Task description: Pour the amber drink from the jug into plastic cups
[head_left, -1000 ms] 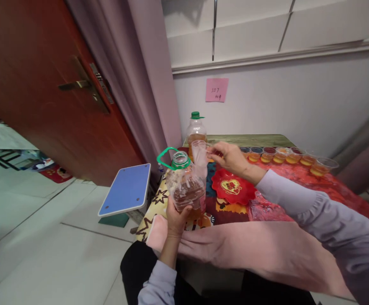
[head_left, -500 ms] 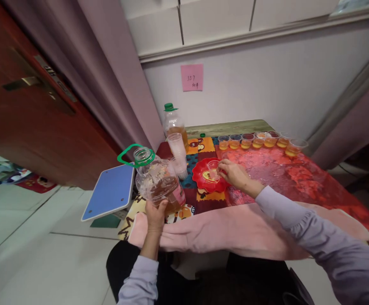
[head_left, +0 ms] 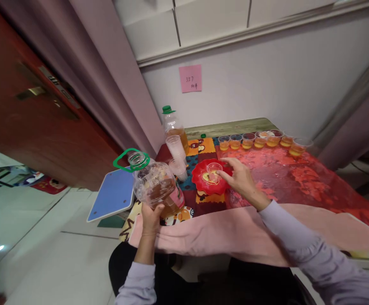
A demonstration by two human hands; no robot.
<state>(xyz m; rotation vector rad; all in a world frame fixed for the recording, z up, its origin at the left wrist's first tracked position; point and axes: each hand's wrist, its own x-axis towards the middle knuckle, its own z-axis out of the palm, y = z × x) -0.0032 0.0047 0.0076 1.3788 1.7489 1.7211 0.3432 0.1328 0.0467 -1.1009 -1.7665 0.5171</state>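
My left hand (head_left: 151, 218) grips the lower side of a big clear plastic jug (head_left: 159, 186) that holds amber liquid. The jug is uncapped, with a green carrying ring round its neck, and leans to the left. Inside a red scalloped plate (head_left: 198, 184) stands a clear plastic cup (head_left: 215, 169). My right hand (head_left: 239, 178) is open at the plate's right side, thumb and fingers apart beside the cup. Just behind the jug are stacked clear cups (head_left: 175, 148) and a shorter stack of cups (head_left: 178, 168).
A second jug (head_left: 171, 125) with a green cap stands at the back left. Several cups of amber liquid (head_left: 248, 140) line the table's back edge. A loose green cap (head_left: 203, 136) lies nearby. A pink towel (head_left: 209, 231) covers the front edge. A blue board (head_left: 112, 195) stands left.
My right hand's fingers have spread and come away from the cup, which stays in the red plate. My left hand keeps its hold on the jug, which tilts slightly further left.
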